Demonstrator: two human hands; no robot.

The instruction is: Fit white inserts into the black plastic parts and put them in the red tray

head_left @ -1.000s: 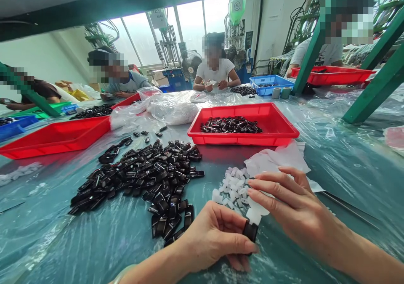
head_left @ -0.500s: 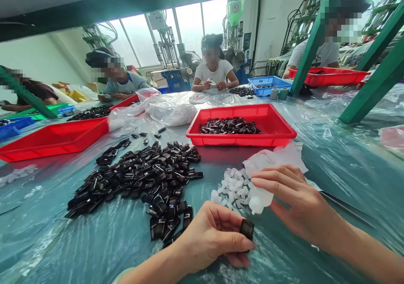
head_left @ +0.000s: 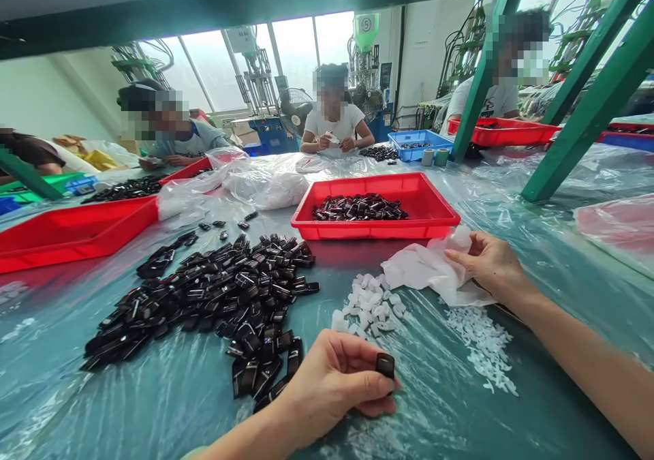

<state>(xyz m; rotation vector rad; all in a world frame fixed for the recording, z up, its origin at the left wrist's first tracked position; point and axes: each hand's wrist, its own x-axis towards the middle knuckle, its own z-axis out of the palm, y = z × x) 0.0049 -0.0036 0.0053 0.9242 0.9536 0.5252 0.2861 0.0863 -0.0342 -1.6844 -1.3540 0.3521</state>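
My left hand (head_left: pixel 342 381) pinches a small glossy dark-brown plastic piece (head_left: pixel 385 365) between thumb and fingers, above the near part of the table. Further off to the right, my right hand (head_left: pixel 490 262) is closed on a bunched corner of a thin white cloth (head_left: pixel 429 266). The rest of that cloth lies crumpled on the table. Between the hands sits a heap of small white pieces (head_left: pixel 368 304). Finer white bits (head_left: pixel 480 344) are scattered just below the cloth. A large pile of similar dark plastic pieces (head_left: pixel 219 286) spreads to the left of my left hand.
Beyond the piles stands a red tray (head_left: pixel 375 230) partly filled with dark pieces. Another red tray (head_left: pixel 76 232) is at the left, beside crumpled clear plastic (head_left: pixel 266 184). Green posts (head_left: pixel 562 143) rise at the right. Several people sit across the plastic-covered table.
My right hand has moved away from above the white heap to the cloth and grips it, uncovering the finer white bits. My left hand still holds the dark piece, now turned slightly.
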